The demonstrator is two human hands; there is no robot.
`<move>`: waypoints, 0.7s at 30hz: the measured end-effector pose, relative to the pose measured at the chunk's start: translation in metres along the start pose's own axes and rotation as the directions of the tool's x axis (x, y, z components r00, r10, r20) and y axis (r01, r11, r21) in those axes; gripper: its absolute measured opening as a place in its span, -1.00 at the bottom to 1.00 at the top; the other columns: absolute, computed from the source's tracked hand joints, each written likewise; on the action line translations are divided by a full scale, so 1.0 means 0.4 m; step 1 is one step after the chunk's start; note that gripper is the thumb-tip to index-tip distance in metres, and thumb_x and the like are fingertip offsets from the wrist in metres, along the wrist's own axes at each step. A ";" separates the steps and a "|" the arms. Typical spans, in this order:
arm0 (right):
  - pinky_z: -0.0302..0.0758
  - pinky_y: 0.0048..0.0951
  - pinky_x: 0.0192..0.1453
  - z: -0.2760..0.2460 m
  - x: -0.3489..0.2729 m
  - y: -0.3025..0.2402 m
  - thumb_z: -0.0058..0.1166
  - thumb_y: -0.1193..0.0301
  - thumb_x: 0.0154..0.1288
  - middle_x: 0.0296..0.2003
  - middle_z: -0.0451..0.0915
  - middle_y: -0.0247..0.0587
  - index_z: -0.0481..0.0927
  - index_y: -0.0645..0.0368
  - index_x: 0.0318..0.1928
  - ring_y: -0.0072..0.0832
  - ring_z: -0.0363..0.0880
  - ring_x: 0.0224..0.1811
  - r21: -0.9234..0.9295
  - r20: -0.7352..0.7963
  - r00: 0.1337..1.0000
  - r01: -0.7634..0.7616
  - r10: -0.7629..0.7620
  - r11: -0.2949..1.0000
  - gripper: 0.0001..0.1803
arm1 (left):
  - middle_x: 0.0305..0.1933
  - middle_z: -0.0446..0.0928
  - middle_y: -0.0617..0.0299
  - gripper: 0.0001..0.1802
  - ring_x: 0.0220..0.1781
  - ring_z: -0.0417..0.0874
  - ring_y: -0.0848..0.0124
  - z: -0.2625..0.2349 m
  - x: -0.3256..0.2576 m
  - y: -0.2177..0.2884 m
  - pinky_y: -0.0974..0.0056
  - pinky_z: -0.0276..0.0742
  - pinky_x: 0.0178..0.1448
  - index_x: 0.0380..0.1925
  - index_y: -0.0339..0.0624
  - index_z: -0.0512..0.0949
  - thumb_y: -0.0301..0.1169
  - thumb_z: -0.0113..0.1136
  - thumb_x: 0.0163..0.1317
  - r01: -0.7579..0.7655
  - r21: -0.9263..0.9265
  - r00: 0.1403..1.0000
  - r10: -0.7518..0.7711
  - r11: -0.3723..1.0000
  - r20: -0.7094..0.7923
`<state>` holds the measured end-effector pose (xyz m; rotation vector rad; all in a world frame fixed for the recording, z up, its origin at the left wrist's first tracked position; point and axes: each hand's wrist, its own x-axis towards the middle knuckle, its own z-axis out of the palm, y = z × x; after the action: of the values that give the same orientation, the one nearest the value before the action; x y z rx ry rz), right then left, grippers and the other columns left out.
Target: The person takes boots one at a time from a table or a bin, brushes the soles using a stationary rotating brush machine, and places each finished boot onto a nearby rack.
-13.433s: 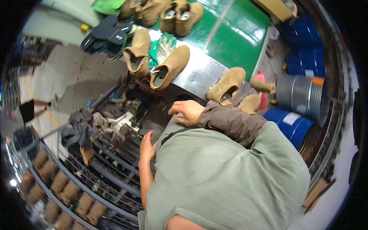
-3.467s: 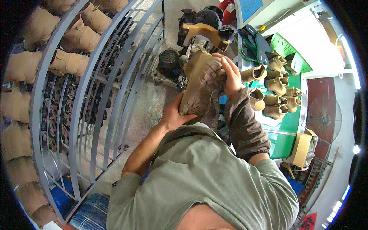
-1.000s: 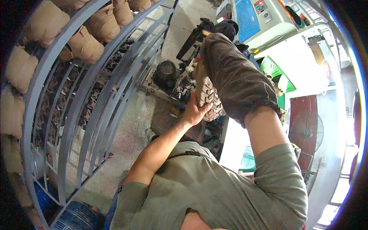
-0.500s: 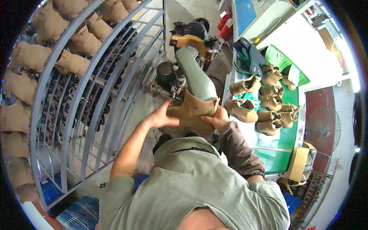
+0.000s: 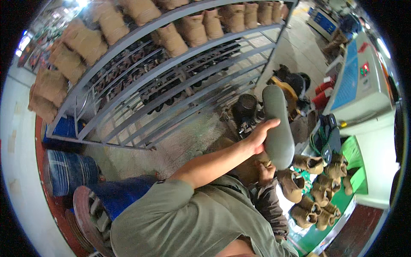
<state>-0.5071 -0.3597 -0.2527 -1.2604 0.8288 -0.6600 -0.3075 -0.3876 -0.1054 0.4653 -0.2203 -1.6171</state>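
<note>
Grey metal rack [image 5: 141, 32], slatted, a row of tan boots [image 5: 195, 32] along its upper bars; green-topped table [image 5: 309, 240] to my right, bearing tan shoes [image 5: 291, 186]. Single brown upper [image 5: 244, 170], partly hidden under my left forearm, gripped at its edge by my right hand [image 5: 266, 172]; grey-green foot-shaped form [image 5: 280, 139], clasped in my left hand [image 5: 259, 139], lower end just beside my right.

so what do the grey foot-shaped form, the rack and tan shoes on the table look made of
Grey foot-shaped form: probably hard plastic, satin; the surface is smooth with soft highlights. Rack: likely metal, painted grey; slim, evenly coloured bars. Tan shoes: perhaps suede or cloth, matte; they show no gloss.
</note>
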 end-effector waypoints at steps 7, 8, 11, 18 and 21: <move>0.53 -0.39 0.11 0.470 0.325 -0.320 0.17 0.47 0.32 -0.14 0.68 -0.22 0.60 0.31 0.00 -0.45 0.62 -0.11 0.344 0.231 0.934 0.184 -0.273 0.921 -0.73 | 0.37 0.32 -0.24 -0.02 0.36 0.40 -0.14 -0.054 -0.590 0.320 -0.20 0.30 0.42 0.44 -0.31 0.03 -0.17 0.36 0.17 -0.438 0.219 0.881 0.367 0.872 0.300; 0.52 -0.41 0.10 0.581 0.358 -0.387 0.17 0.51 0.30 -0.13 0.68 -0.24 0.60 0.31 0.01 -0.46 0.62 -0.11 0.414 0.233 0.920 0.199 -0.315 0.888 -0.72 | 0.37 0.31 -0.24 0.01 0.36 0.40 -0.13 -0.105 -0.683 0.327 -0.20 0.30 0.41 0.44 -0.28 0.05 -0.14 0.40 0.12 -0.473 0.287 0.880 0.428 0.833 0.209; 0.50 -0.42 0.12 0.898 0.493 -0.463 0.17 0.61 0.25 -0.07 0.66 -0.27 0.58 0.28 0.08 -0.43 0.61 -0.07 0.493 0.191 0.900 0.256 -0.391 0.831 -0.64 | 0.36 0.31 -0.19 0.10 0.31 0.45 -0.09 -0.193 -0.961 0.306 -0.19 0.37 0.35 0.42 -0.26 0.09 -0.04 0.44 -0.04 -0.621 0.439 0.695 0.715 0.650 -0.074; 0.48 -0.14 0.02 1.341 0.746 -0.452 0.32 0.38 0.04 -0.25 0.50 -0.03 0.60 0.15 -0.22 -0.01 0.51 -0.12 -0.247 0.119 0.394 0.901 -0.911 0.358 -0.72 | 0.35 0.31 -0.14 0.02 0.28 0.45 -0.05 -0.271 -1.522 0.122 -0.11 0.39 0.34 0.40 -0.21 0.15 0.03 0.34 0.01 -0.466 0.884 -0.394 0.899 -0.016 -0.192; 0.46 -0.06 0.12 1.400 0.780 -0.461 0.38 0.28 0.05 -0.11 0.50 0.02 0.54 0.18 -0.02 0.02 0.51 -0.05 -0.372 0.087 0.597 0.762 -0.797 0.530 -0.51 | 0.36 0.34 0.01 -0.17 0.30 0.45 0.03 -0.168 -1.630 0.187 -0.10 0.39 0.35 0.31 -0.24 0.30 0.00 0.26 0.13 -0.540 0.827 -0.800 0.398 -0.153 -0.449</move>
<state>0.1346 -0.3440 -0.0710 -2.0052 0.4145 -1.3450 -0.1846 0.2558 -0.0272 0.7642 0.5058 0.8325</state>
